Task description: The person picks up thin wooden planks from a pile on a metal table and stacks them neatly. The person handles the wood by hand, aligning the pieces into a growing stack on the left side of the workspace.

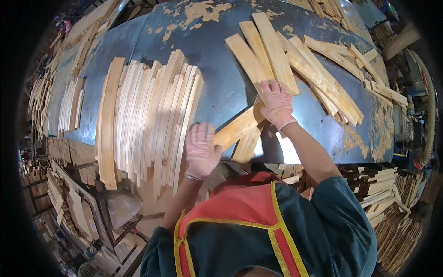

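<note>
Left hand (pixel 201 150) lies flat, fingers together, against the neat row of slats (pixel 147 117), probably squaring it; nothing gripped. Right hand (pixel 276 105) presses open-palmed on a loose slat (pixel 237 127) mid-worktop (pixel 221 74), clamping nothing; the messy pile (pixel 318 69) sits far right.

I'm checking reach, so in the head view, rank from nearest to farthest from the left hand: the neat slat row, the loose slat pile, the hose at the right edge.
From the left hand:
1. Neat slat row, touching, left.
2. Loose slat pile, upper right.
3. Hose, far right.
</note>
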`<state>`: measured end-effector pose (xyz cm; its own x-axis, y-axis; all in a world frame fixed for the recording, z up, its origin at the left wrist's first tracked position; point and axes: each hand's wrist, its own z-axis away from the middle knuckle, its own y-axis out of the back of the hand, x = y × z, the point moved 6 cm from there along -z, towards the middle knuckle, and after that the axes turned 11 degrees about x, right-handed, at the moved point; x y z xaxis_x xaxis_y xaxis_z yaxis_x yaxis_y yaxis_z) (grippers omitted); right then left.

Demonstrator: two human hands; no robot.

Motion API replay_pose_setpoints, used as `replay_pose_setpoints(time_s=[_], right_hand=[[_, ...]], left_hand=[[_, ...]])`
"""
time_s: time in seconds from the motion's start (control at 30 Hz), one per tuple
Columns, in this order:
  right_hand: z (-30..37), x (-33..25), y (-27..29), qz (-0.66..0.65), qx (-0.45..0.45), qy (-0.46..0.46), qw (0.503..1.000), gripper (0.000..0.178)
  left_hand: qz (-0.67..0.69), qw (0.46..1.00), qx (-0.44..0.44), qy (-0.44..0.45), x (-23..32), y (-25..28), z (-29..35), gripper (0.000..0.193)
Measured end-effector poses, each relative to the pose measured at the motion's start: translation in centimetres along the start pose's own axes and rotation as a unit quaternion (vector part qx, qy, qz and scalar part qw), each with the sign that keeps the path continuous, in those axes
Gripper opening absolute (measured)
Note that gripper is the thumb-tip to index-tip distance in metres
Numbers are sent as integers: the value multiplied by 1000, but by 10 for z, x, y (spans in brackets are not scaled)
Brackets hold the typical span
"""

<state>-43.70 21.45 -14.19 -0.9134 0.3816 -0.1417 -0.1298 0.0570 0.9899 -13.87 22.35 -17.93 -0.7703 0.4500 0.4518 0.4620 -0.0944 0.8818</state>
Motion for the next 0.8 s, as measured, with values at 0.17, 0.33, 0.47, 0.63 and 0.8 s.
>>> replay_pose_setpoints(time_s=[0.17, 0.33, 0.47, 0.63, 0.8], right_hand=[[-31, 51, 27, -188, 26, 7, 982, 96], [-122, 91, 26, -191, 40, -72, 978, 87], [-175, 137, -46, -418, -99, -201, 880, 81], [-176, 127, -79, -569, -151, -184, 787, 72], [-141, 98, -39, -723, -201, -223, 622, 70]], left_hand=[[-151, 982, -115, -7, 35, -48, -19, 97], [-133, 984, -112, 42, 29, -75, -11, 102], [-162, 977, -131, 34, 42, -66, -12, 103], [-197, 972, -127, 17, 73, -44, -7, 101], [-172, 976, -134, 13, 90, -2, 0, 96]])
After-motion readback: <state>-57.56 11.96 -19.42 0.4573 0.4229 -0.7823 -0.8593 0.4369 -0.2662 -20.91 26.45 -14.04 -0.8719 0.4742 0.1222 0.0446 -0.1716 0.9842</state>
